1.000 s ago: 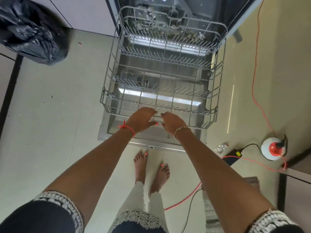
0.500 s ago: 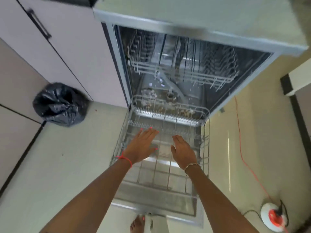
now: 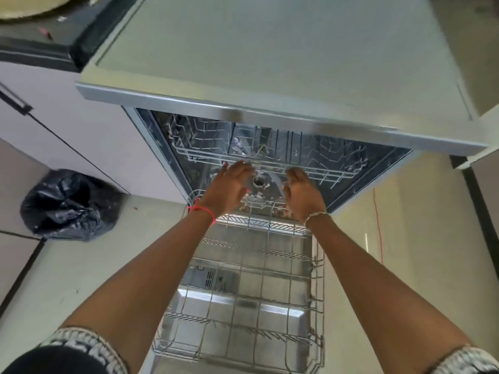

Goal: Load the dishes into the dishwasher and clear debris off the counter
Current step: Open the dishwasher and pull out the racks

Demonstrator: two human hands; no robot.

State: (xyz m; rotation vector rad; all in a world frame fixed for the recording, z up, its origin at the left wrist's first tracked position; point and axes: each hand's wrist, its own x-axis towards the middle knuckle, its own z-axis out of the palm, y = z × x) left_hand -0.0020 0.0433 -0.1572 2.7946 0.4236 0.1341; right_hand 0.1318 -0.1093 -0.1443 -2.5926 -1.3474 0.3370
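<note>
The dishwasher stands open below its pale top panel point(image 3: 270, 55). Its lower wire rack point(image 3: 243, 292) is pulled out over the lowered door and holds no dishes. The upper wire rack point(image 3: 337, 168) sits inside the tub, also without dishes. My left hand point(image 3: 229, 187) and my right hand point(image 3: 302, 193) reach side by side toward the front rail of the upper rack. Fingers of both hands are straight and hold nothing; the fingertips are at or just short of the rail. Debris lies on the tub floor between my hands.
A tied black rubbish bag point(image 3: 67, 206) sits on the floor at the left, against the white cabinets point(image 3: 67, 122). A dark counter point(image 3: 54, 31) with small scraps and a pale round mat lies at the top left. A red cable point(image 3: 378, 225) runs down the floor at right.
My hands left the front of the lower rack and rose forward to the upper rack. My head tipped up, so the dishwasher top and the counter came into view.
</note>
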